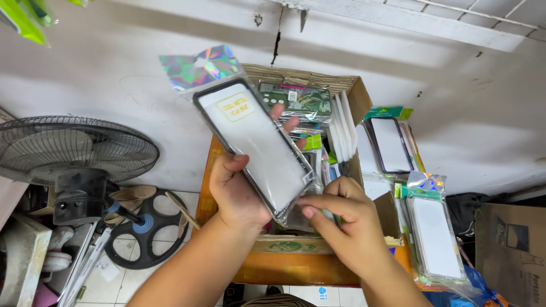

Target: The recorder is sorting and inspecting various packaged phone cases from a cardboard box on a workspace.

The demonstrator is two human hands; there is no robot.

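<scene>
An orange stool or small table [296, 272] stands on the white tiled floor [128, 278] and carries an open cardboard box [364, 96] stuffed with packaged phone cases. More phone cases in clear packets [435, 236] lie stacked just beside the box on the right. On the floor to the left stands an electric fan [74, 150], its round base [145, 230] near sandals [131, 196] and a white block [20, 258].

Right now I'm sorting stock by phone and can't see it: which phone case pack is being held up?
Find the open cardboard box on the orange stand. Above it the left hand lifts one clear packet, the phone case pack, its corner pinched by the right hand. Only it has a yellow sticker and a holographic header.
</scene>
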